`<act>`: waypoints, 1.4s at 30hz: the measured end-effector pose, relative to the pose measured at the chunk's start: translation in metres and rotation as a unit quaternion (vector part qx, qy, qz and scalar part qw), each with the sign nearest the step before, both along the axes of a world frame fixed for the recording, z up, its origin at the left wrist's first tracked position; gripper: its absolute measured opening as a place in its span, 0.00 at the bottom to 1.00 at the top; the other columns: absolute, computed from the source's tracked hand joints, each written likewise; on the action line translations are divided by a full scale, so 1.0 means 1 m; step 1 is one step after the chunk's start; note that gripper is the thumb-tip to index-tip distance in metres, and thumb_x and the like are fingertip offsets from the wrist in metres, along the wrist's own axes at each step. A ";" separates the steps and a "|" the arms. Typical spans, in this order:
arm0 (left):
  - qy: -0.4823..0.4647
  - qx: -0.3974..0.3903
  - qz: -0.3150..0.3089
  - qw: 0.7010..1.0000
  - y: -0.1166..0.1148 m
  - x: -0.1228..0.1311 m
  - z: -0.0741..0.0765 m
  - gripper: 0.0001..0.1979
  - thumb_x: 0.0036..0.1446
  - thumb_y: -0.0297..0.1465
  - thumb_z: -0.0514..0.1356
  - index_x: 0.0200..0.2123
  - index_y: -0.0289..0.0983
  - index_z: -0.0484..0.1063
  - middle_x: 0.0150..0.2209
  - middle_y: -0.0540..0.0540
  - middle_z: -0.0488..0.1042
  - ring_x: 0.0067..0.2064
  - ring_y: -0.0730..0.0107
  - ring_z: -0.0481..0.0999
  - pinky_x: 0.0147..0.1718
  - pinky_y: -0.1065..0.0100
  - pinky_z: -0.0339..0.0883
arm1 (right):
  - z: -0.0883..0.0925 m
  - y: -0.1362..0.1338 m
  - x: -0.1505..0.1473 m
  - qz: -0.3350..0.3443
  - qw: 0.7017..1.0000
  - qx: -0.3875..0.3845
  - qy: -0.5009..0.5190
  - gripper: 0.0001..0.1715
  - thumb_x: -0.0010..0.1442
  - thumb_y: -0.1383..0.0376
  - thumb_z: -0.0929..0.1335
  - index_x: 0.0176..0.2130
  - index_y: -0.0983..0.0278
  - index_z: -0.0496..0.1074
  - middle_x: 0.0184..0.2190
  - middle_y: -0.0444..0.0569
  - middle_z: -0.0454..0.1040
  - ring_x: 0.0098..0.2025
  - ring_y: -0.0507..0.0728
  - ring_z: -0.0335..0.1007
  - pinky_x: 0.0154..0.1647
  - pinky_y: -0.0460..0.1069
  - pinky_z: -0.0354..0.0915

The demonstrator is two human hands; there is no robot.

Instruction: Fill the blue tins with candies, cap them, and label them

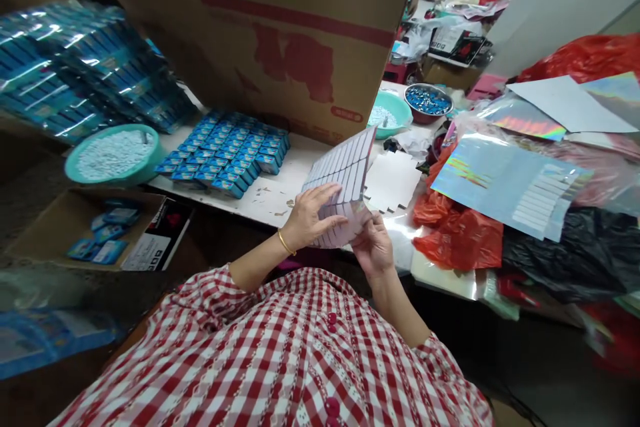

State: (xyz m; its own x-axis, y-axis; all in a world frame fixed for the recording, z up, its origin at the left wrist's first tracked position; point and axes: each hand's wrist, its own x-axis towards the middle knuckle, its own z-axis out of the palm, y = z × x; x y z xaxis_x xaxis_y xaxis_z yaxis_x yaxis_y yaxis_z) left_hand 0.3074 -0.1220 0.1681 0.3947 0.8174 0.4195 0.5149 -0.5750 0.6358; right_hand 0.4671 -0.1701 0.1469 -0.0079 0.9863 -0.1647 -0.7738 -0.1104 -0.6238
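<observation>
A sheet of white labels (337, 167), ruled into narrow strips, is held tilted up and bent above the table's front edge. My left hand (313, 217) lies across its near left side, fingers stretched over the surface and thumb apart, steadying it. My right hand (373, 243) pinches the sheet's lower right edge between thumb and fingers. Behind the sheet, a stack of white sheets (393, 180) rests on the table. To the left stand rows of small blue boxes (225, 150), packed close together.
A large cardboard box (300, 47) blocks the back. Green basins of small white pieces (117, 153) (390, 113) and a metal bowl (429, 101) stand around. Wrapped blue packs (90, 67) pile up left, above an open carton (150, 233). Shiny sheets (500, 180) and plastic bags (580, 250) cover the right.
</observation>
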 end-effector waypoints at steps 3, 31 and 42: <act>-0.057 -0.045 -0.076 0.994 0.000 0.000 0.007 0.25 0.53 0.43 0.60 0.53 0.38 0.68 0.55 0.39 0.69 0.56 0.59 0.68 0.55 0.57 0.60 | -0.005 0.000 0.000 0.021 0.999 0.021 -0.030 0.19 0.43 0.59 0.76 0.31 0.58 0.65 0.29 0.37 0.74 0.30 0.48 0.71 0.32 0.44 0.68; 0.071 -0.126 -0.071 0.987 0.012 -0.045 0.008 0.17 0.61 0.34 0.50 0.25 0.36 0.72 0.24 0.48 0.72 0.28 0.73 0.68 0.31 0.72 0.57 | -0.010 0.056 0.011 -0.042 0.403 0.549 -0.731 0.20 0.61 0.67 0.66 0.52 0.54 0.70 0.51 0.46 0.73 0.52 0.57 0.69 0.52 0.54 0.68; 0.019 -0.179 -0.091 0.980 0.080 -0.150 -0.015 0.17 0.60 0.36 0.51 0.24 0.35 0.71 0.21 0.50 0.70 0.25 0.75 0.65 0.28 0.73 0.55 | -0.020 0.097 -0.095 0.004 0.432 0.500 -0.751 0.18 0.63 0.68 0.63 0.51 0.57 0.70 0.54 0.47 0.70 0.57 0.57 0.64 0.57 0.56 0.66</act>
State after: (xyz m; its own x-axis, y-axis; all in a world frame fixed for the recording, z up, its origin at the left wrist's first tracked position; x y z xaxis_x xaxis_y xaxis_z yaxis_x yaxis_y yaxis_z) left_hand 0.1576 -0.0420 0.1526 0.5564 0.8247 0.1016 0.4517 -0.4028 0.7961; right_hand 0.3717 -0.0726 0.1274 -0.6361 0.5715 0.5184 0.5836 0.7959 -0.1614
